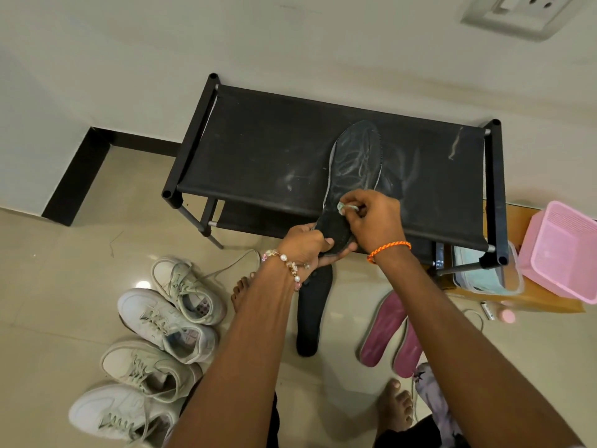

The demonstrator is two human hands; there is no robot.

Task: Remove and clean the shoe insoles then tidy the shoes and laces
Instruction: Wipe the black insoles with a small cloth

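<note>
You've a matt black insole (353, 169), smeared with pale streaks, on the dusty black cloth shelf of the shoe rack (265, 150), glossy floor tiles (80, 253) underfoot, and a perforated pink plastic basket (562, 250).

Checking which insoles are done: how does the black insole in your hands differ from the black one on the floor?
The held black insole lies on the black rack, gripped at its heel by the left hand and rubbed by the right hand with a small wipe; it shows pale smears. The floor insole lies untouched, evenly dark. Both are black and similar in shape.
</note>
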